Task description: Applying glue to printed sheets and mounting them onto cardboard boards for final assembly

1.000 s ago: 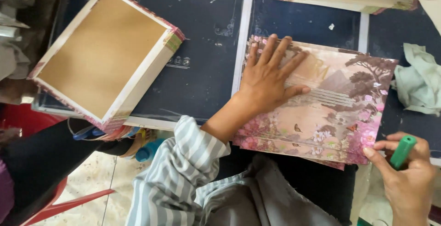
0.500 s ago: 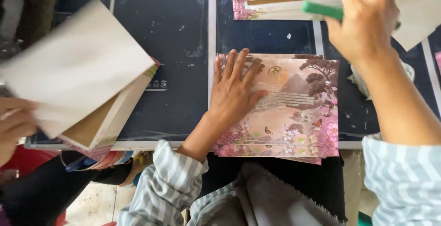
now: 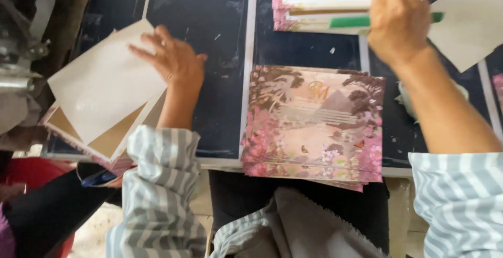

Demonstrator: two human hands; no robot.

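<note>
My left hand (image 3: 175, 61) reaches left, fingers spread on the edge of a white sheet (image 3: 102, 93), gripping it. The sheet lies askew over a shallow box with a brown inside (image 3: 112, 140) at the table's left edge. My right hand (image 3: 398, 19) is raised at the far right, closed around a green-handled tool (image 3: 348, 22) above a stack of floral-edged boxes (image 3: 319, 4). A flat floral cover in pink and brown (image 3: 314, 127) lies at the near edge between my arms, with neither hand on it.
The table top is dark panels split by pale strips (image 3: 249, 53). Another white sheet (image 3: 469, 25) lies far right, a pale green cloth (image 3: 406, 101) beside my right forearm. Metal machine parts (image 3: 15, 53) stand at the left. A black sleeve (image 3: 47, 211) shows lower left.
My left hand left the floral cover and moved left onto the white sheet. My right hand with the green tool rose from the near right to the far stack.
</note>
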